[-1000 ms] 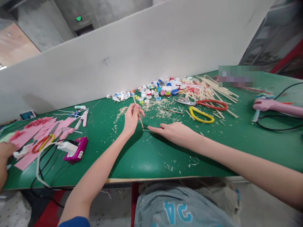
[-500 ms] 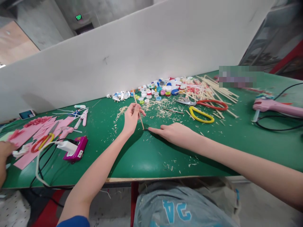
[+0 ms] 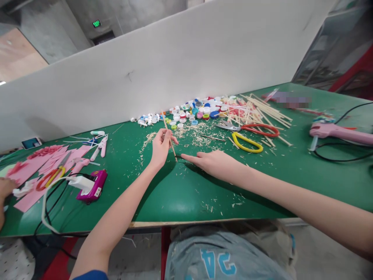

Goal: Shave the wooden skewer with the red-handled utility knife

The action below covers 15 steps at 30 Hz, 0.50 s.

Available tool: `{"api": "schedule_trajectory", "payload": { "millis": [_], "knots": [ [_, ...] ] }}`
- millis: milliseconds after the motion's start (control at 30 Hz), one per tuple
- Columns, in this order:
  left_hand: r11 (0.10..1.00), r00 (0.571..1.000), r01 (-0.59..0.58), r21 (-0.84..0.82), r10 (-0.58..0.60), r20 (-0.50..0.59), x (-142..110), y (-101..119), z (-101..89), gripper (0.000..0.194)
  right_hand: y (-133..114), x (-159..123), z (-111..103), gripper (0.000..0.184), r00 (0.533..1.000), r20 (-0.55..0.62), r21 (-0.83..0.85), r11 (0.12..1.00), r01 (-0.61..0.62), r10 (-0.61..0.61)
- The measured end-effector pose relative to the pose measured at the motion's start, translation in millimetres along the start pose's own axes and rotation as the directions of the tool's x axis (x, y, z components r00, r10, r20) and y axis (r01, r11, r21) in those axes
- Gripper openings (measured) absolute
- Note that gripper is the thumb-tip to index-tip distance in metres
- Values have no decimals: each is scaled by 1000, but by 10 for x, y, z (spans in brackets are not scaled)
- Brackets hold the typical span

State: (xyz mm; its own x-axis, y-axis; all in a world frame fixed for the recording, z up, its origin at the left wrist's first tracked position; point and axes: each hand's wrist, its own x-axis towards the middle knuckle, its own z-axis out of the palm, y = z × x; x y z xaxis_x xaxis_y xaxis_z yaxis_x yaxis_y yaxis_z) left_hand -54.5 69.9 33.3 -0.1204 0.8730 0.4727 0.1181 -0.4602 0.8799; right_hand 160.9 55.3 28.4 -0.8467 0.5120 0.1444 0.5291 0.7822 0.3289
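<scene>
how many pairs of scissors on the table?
3. Red-handled scissors right of centre beside the wooden sticks; yellow-handled scissors just in front of them; an orange-and-yellow-handled pair far left on the pink paper. More could be buried in the clutter.

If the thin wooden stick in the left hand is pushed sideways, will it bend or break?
The wooden stick looks very thin, so it probably flexes slightly, then snaps. Splinters littering the green table suggest brittle wood. The left hand pinches it easily, so it seems light.

Caps (image 3: 201,109) at table (image 3: 175,194) rear – sticks (image 3: 262,111) to their right. Scissors (image 3: 247,134) in front of sticks; glue gun (image 3: 339,132) far right.
</scene>
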Motion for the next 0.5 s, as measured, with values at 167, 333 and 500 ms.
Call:
{"api": "schedule_trajectory", "payload": {
  "millis": [167,333,500],
  "knots": [
    [1000,1000,-13,11,13,2,-14,24,14,34,15,-12,15,72,998,22,6,998,65,-65],
    [1000,1000,-18,26,17,4,-4,-15,0,34,16,-12,-20,77,1000,10,-17,1000,9,-9],
    [999,1000,-16,34,15,10,9,-45,-14,33,12,6,-20,77,1000,23,-13,1000,-17,17]
  ]
}}
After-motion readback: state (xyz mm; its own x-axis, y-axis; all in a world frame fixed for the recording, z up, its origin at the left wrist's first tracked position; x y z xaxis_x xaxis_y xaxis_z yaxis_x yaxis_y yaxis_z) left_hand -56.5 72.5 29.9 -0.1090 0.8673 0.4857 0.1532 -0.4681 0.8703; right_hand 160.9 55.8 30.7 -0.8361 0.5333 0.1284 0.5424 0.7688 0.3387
